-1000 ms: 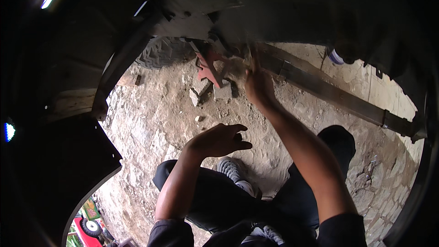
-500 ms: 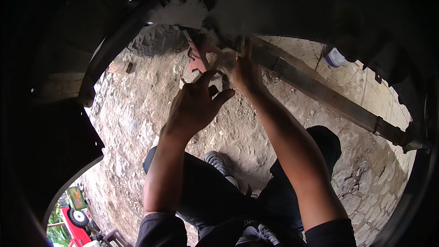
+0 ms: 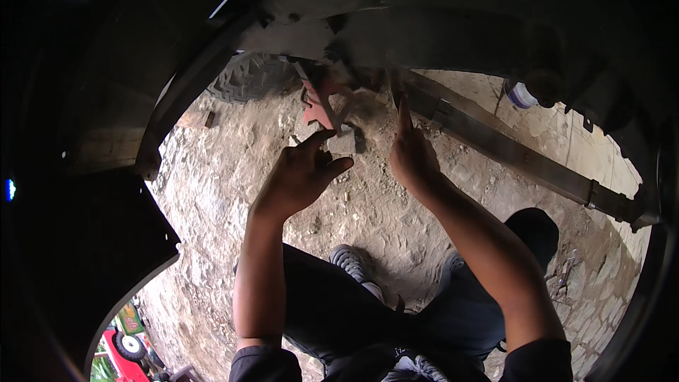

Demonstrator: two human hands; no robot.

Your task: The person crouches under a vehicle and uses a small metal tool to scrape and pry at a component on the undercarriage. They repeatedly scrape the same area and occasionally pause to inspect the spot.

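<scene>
My left hand (image 3: 300, 177) hangs over the dirt floor with thumb and index finger apart and nothing between them. Just beyond its fingertips stands a red metal support (image 3: 322, 107), with a grey block (image 3: 342, 143) by its foot. My right hand (image 3: 414, 155) is raised under the dark vehicle underside (image 3: 438, 39). Its index finger stretches upward beside a thin greyish strip (image 3: 394, 89), and the other fingers are curled. Whatever those curled fingers hold is hidden. Right of this hand, a long rusty metal beam (image 3: 509, 146) slants down to the right.
A treaded tyre (image 3: 251, 79) shows at the far left, near a brown block (image 3: 196, 119). Dark body panels (image 3: 85, 233) hang close on the left. A white and blue bucket (image 3: 522, 95) stands beyond the beam. A red vehicle (image 3: 122, 357) appears at lower left.
My right hand has come down and a little right, away from the underside. The left hand has lowered slightly, its fingers still apart. The whole view has shifted a little.
</scene>
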